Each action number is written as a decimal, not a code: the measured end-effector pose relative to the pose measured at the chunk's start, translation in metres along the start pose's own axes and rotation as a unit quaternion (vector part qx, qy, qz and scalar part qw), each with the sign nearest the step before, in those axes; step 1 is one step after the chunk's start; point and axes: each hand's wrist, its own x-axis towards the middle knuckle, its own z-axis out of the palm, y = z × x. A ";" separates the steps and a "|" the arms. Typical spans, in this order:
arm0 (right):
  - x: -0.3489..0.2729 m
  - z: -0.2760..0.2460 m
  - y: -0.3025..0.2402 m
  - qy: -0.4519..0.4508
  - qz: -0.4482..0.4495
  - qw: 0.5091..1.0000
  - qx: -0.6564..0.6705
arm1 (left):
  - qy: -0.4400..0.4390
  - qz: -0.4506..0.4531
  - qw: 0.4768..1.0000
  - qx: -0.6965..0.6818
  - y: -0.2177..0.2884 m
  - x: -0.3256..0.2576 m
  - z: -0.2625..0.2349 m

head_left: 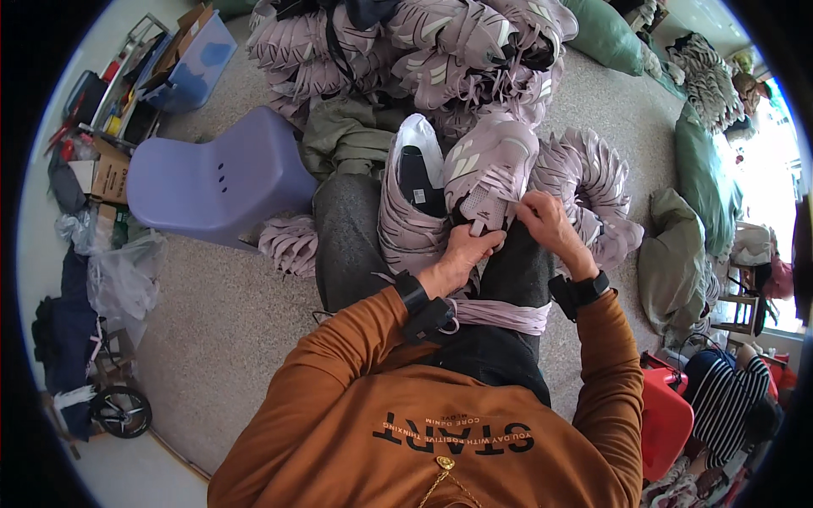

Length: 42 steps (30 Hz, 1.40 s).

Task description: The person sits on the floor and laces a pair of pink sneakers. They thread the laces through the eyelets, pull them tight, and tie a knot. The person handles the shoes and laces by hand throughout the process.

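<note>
A pinkish-lilac shoe upper [493, 161] with pale stripes lies over my right thigh, its tongue toward me. My left hand [467, 254] is closed on the tongue end of this upper, thumb and fingers pinching it. Beside the eyelets, my right hand [546, 222] pinches a light shoelace at the upper's right edge. A nested stack of similar uppers [413, 229], with a black insole-like piece inside, leans along my left leg. Across my right thigh lies a bundle of pink laces [500, 315].
Large piles of nested uppers [457, 34] stand ahead, with a curved stack [593, 182] to the right. A purple plastic chair [216, 178] is on the left, a blue bin [190, 72] behind it. Green sacks [703, 178] line the right; another person [728, 394] sits near a red chair [665, 419].
</note>
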 end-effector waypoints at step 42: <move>-0.099 -0.152 0.010 0.061 0.071 0.856 0.509 | -0.015 -0.006 0.977 -0.214 0.008 -0.020 -0.038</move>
